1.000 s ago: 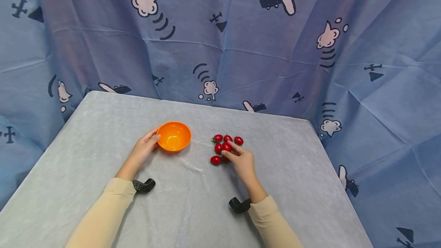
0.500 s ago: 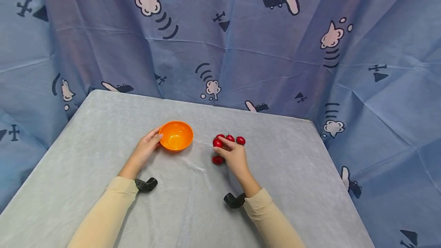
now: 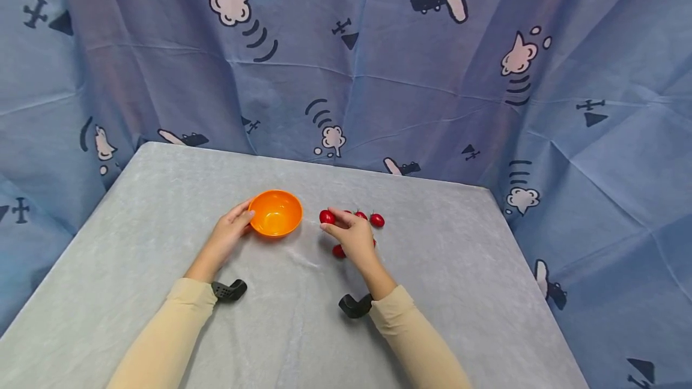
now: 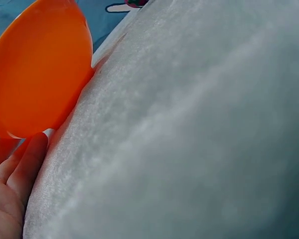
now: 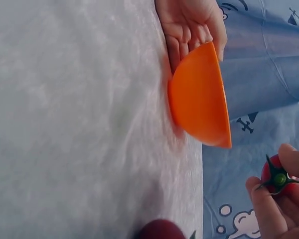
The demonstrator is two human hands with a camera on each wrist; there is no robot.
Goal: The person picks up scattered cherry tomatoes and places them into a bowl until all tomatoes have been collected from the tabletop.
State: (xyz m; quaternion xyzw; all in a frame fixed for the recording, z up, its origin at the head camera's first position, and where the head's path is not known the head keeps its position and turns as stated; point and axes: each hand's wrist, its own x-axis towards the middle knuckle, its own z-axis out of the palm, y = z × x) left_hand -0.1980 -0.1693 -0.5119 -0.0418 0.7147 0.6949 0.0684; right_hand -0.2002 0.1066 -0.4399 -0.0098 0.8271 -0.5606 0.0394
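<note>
An orange bowl (image 3: 276, 215) stands upright on the table, its inside showing no contents in the head view. My left hand (image 3: 229, 228) holds the bowl at its left side, thumb by the rim and fingers against the outer wall. Between thumb and fingertips of my right hand (image 3: 354, 238) is a red cherry tomato (image 3: 327, 217), raised above the table just right of the bowl. Its green stem end (image 5: 279, 179) shows in the right wrist view. More cherry tomatoes (image 3: 376, 220) lie behind and below the right hand, some partly hidden by it.
A pale cloth covers the table (image 3: 292, 317). Behind it hangs a blue curtain (image 3: 411, 95) with printed planes and clouds. Black wrist cameras (image 3: 355, 306) sit on both wrists. One loose tomato (image 3: 339, 251) lies nearest the front.
My right hand has lifted a cherry tomato from the group and carried it left toward the bowl. The left hand has stayed at the bowl.
</note>
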